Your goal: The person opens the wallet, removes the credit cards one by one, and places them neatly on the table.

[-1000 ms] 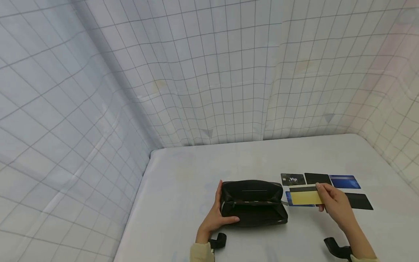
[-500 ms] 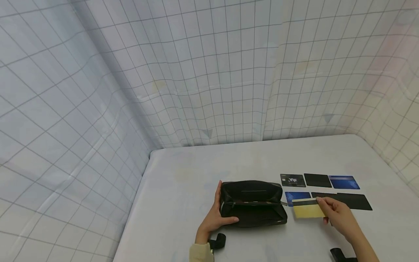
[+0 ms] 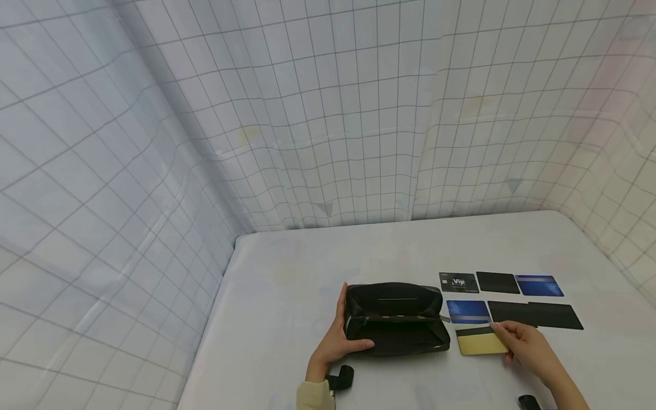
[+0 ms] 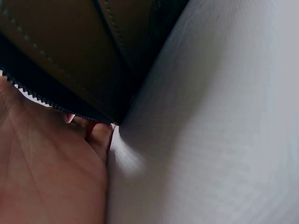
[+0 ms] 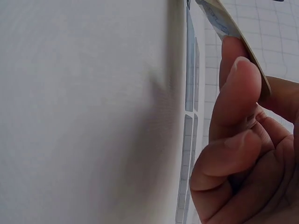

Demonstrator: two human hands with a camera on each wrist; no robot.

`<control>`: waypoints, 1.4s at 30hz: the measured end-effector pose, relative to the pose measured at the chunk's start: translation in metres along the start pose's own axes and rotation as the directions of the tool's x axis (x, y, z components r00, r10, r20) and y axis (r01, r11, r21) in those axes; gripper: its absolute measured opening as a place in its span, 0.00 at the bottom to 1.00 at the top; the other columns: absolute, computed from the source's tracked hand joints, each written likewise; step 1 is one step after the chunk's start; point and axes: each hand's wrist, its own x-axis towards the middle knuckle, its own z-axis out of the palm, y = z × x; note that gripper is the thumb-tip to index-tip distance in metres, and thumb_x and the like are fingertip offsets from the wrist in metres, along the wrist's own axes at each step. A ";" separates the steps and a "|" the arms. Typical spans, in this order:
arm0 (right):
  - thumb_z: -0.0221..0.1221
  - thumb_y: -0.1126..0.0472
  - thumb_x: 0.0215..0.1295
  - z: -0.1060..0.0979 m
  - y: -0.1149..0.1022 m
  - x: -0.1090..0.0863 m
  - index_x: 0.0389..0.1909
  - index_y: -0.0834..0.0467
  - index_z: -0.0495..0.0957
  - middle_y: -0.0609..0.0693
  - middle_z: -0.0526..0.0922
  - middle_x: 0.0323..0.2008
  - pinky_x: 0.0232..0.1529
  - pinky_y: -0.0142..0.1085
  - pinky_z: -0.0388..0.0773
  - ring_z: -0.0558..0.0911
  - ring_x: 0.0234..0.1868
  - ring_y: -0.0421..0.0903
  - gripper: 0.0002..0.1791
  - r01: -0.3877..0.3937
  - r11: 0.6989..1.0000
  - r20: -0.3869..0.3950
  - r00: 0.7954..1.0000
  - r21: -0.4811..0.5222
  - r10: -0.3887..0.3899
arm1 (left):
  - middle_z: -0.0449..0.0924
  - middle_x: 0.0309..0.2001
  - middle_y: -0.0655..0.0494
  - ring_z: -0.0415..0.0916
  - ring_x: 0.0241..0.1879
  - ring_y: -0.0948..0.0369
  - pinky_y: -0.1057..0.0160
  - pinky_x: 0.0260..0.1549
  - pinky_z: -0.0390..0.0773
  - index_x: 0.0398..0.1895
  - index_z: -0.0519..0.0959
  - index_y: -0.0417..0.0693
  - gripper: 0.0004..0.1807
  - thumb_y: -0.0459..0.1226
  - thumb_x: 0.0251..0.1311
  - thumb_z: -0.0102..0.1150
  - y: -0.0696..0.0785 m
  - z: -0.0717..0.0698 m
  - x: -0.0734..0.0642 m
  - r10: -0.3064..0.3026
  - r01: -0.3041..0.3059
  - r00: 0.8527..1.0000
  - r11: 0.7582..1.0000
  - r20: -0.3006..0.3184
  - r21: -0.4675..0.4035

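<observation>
A black zip wallet (image 3: 397, 343) lies unfolded on the white table, its inner pockets facing up. My left hand (image 3: 330, 345) grips its left end, thumb over the front edge and fingers behind the side. In the left wrist view the wallet's stitched brown inside and zip teeth (image 4: 42, 99) rise beside my palm (image 4: 51, 163). To the right, my right hand (image 3: 528, 348) pinches a yellow card (image 3: 482, 344) with a dark stripe by its right end. The right wrist view has this card (image 5: 229, 21) tilted between thumb and fingers, above the tabletop (image 5: 84, 93).
Behind the yellow card lie two rows of cards. The back row has a black Vip card (image 3: 458, 282), a black card (image 3: 497, 282) and a blue card (image 3: 540, 286). Nearer are another blue card (image 3: 468, 312) and black cards (image 3: 556, 316). Gridded white curtains (image 3: 333, 114) enclose the table.
My right hand has brought the yellow card toward me and lower, from over the front row of cards to in front of it. My left hand and the wallet stay put.
</observation>
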 end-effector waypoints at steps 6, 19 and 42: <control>0.46 0.38 0.66 0.003 0.003 0.000 0.51 0.67 0.73 0.49 0.73 0.18 0.20 0.33 0.64 0.73 0.19 0.43 0.34 0.021 0.999 -0.015 1.000 -0.035 -0.021 | 0.22 0.73 0.63 0.27 0.72 0.50 0.32 0.60 0.43 0.72 0.26 0.68 0.66 0.38 0.44 0.72 -0.021 0.000 0.004 0.005 -0.005 1.000 1.000 -0.005 0.019; 0.47 0.32 0.61 0.001 0.009 0.001 0.50 0.73 0.72 0.48 0.73 0.21 0.22 0.34 0.66 0.73 0.22 0.43 0.44 -0.050 0.990 -0.067 0.997 -0.133 0.041 | 0.23 0.73 0.67 0.27 0.72 0.53 0.33 0.61 0.42 0.71 0.27 0.70 0.67 0.40 0.43 0.73 -0.031 0.000 0.004 0.004 -0.004 1.000 1.000 -0.017 0.015; 0.54 0.32 0.55 -0.003 0.006 0.000 0.35 0.64 0.77 0.47 0.72 0.18 0.23 0.35 0.63 0.70 0.23 0.44 0.35 -0.097 0.975 -0.104 0.992 -0.201 0.077 | 0.22 0.73 0.57 0.25 0.71 0.49 0.34 0.61 0.42 0.72 0.26 0.59 0.65 0.34 0.46 0.70 0.003 0.000 0.001 -0.002 0.002 1.000 1.000 0.012 0.009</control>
